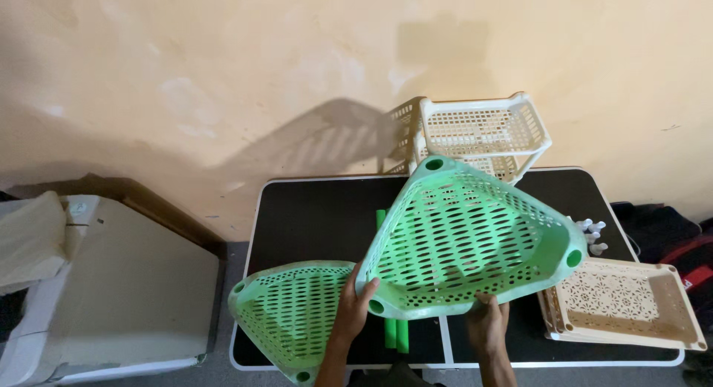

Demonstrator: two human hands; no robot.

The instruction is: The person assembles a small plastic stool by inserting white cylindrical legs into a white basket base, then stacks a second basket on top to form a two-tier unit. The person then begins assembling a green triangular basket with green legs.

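I hold a green triangular perforated plastic shelf basket (pixel 468 238) tilted up above a black table (pixel 312 216). My left hand (pixel 353 307) grips its near left corner. My right hand (pixel 486 322) holds its near edge from below. A second green triangular basket (pixel 290 313) lies flat on the table's front left corner, beside my left wrist. Green plastic tubes (pixel 394 331) lie on the table under the raised basket, mostly hidden by it.
A white plastic rack (pixel 486 134) stands at the table's back against the beige wall. Cream rectangular trays (pixel 631 305) are stacked at the front right. Small white pieces (pixel 593 235) lie near them. A white cabinet (pixel 111 283) stands to the left.
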